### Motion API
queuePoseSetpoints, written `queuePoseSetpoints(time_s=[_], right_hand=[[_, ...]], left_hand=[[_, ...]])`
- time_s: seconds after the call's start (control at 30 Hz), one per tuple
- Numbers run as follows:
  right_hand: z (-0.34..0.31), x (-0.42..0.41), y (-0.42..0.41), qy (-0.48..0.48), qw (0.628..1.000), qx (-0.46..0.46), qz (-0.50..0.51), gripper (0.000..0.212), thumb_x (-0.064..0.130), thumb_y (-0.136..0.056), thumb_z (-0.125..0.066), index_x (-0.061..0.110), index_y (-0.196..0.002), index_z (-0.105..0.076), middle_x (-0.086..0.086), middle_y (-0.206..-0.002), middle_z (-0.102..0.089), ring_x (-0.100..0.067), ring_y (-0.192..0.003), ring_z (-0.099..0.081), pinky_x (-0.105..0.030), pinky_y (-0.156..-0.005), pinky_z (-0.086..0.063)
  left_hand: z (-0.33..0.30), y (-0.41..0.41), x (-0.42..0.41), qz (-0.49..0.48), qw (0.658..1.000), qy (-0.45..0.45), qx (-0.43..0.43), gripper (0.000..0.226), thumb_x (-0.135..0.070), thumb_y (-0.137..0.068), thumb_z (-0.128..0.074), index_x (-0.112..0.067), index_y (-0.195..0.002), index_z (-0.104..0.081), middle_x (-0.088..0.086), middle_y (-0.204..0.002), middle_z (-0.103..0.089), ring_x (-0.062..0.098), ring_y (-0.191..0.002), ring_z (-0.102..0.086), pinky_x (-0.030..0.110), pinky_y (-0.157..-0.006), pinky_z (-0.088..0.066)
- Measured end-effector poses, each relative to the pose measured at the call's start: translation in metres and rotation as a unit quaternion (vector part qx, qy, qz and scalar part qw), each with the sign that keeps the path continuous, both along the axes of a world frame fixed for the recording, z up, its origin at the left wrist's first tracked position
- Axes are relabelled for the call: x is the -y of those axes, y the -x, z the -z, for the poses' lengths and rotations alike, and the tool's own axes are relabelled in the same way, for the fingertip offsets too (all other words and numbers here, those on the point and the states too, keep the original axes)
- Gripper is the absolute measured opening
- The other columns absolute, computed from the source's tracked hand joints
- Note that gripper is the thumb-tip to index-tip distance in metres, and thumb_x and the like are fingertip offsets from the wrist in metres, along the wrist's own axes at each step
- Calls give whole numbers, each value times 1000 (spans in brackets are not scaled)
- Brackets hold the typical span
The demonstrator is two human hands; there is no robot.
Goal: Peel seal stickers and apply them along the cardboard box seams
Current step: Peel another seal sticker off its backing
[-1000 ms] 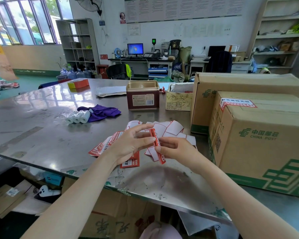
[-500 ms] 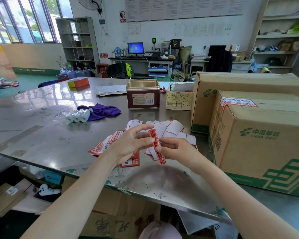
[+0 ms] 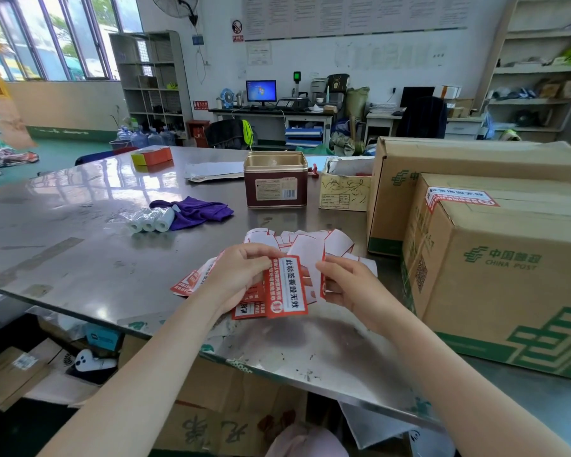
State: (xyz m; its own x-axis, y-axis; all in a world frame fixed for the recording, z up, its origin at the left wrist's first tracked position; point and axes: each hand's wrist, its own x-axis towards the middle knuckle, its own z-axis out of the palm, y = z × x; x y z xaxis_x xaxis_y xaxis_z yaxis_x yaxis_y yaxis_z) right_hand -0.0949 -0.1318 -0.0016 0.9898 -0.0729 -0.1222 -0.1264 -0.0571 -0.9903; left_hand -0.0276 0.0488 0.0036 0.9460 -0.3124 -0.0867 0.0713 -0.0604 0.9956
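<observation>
Two hands (image 3: 241, 275) (image 3: 346, 282) pinch one sticker (image 3: 287, 285) beside two boxes (image 3: 508, 268).

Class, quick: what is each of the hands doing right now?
Left hand: pinches the red seal sticker.
Right hand: pinches the white backing paper.

Glossy metal table (image 3: 80, 258), matt cardboard box (image 3: 495, 291)

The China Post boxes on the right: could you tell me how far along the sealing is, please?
Done: one seal sticker already sits on the top edge of the near China Post box. In hand: the left hand holds a red-and-white sticker face up, while the right hand pinches what looks like its backing. Left: applying it; the rear box shows no sticker, and loose stickers lie on the steel table.
</observation>
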Motion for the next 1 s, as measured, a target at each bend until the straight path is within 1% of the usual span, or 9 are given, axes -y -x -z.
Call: queuePoseSetpoints(time_s=[0.13, 0.27, 0.4, 0.47, 0.57, 0.7, 0.8, 0.9, 1.0], right_hand=[[0, -4, -5, 6, 999, -4, 46, 41, 31, -89, -59, 18, -128, -53, 0, -116, -66, -17, -102, -66, -39, -93, -53], [1, -1, -4, 79, 995, 14, 54, 54, 33, -87, -62, 27, -137, -43, 0, -137, -52, -20, -117, -57, -39, -97, -50], [7, 2, -6, 172, 983, 38, 48, 59, 33, -87, -62, 29, -140, -37, 1, -145, -43, -20, -130, -44, -37, -99, -45], [11, 2, -7, 215, 974, 44, 51, 62, 34, -86, -63, 31, -141, -35, 2, -145, -42, -20, -129, -45, -38, -97, -47], [14, 3, -6, 287, 954, 67, 57, 63, 31, -86, -63, 29, -142, -33, 3, -144, -42, -18, -129, -44, -38, -99, -46], [18, 7, -6, 376, 919, 96, 67, 65, 26, -86, -64, 28, -143, -32, 3, -144, -41, -17, -131, -42, -39, -103, -43], [23, 14, -7, 404, 905, 112, 74, 64, 24, -86, -65, 27, -142, -34, 1, -144, -40, -17, -130, -40, -42, -105, -43], [28, 20, -8, 434, 886, 136, 90, 60, 20, -87, -62, 24, -141, -35, 1, -144, -40, -17, -130, -36, -38, -109, -38], [31, 25, -11, 452, 872, 168, 88, 54, 15, -89, -59, 22, -138, -39, 2, -143, -40, -16, -133, -31, -30, -111, -26]], left_hand=[[1, -12, -3, -51, 997, -59, -9, 22, -6, -91, -54, -9, -82, -73, 14, -88, -74, 32, -89, -69, 49, -93, -51], [-4, -28, -16, -169, 972, -152, 55, 14, -16, -89, -59, -11, -88, -72, 9, -90, -71, 21, -82, -69, 38, -81, -56], [-1, -42, -34, -187, 933, -276, 134, 15, -14, -88, -58, -14, -78, -70, 7, -76, -68, 17, -70, -63, 34, -72, -52], [5, -50, -38, -176, 913, -332, 158, 14, -12, -88, -58, -11, -82, -71, 10, -90, -70, 19, -82, -65, 35, -78, -52], [9, -54, -37, -139, 890, -397, 172, 23, -13, -88, -59, -10, -107, -70, 9, -114, -65, 20, -102, -60, 27, -80, -46], [6, -45, -21, -153, 805, -496, 288, 31, -18, -87, -61, -11, -117, -64, 10, -123, -57, 25, -115, -48, 31, -92, -39], [-3, -25, 12, -120, 860, -362, 340, 26, -22, -92, -54, -10, -114, -64, 5, -120, -56, 18, -111, -49, 24, -89, -34], [-2, -7, 51, -11, 937, -233, 258, 32, -31, -95, -50, -12, -119, -61, 3, -113, -62, 14, -102, -57, 23, -86, -43], [11, -8, 71, 19, 979, -119, 162, 34, -30, -89, -61, -11, -117, -60, 7, -104, -70, 17, -91, -67, 26, -84, -52]])
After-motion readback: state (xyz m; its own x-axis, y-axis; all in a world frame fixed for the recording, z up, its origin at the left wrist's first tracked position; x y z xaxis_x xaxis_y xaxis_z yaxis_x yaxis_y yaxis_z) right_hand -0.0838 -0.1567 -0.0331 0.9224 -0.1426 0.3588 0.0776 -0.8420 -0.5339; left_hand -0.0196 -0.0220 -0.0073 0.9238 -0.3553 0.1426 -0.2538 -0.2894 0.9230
